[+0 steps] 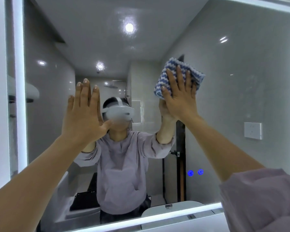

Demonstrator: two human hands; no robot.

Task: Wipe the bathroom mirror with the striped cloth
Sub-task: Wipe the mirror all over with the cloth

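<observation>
Right hand [179, 96], fingers spread flat, presses the folded cloth [181, 76] against the mirror [241, 64] right of centre, uncleaned glass extending rightward and below; left hand [84, 113], open and empty, is raised flat near the glass.

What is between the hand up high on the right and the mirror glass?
The folded blue-and-white striped cloth. The right hand presses it flat against the mirror, fingers spread over it. The head camera view shows this.
</observation>
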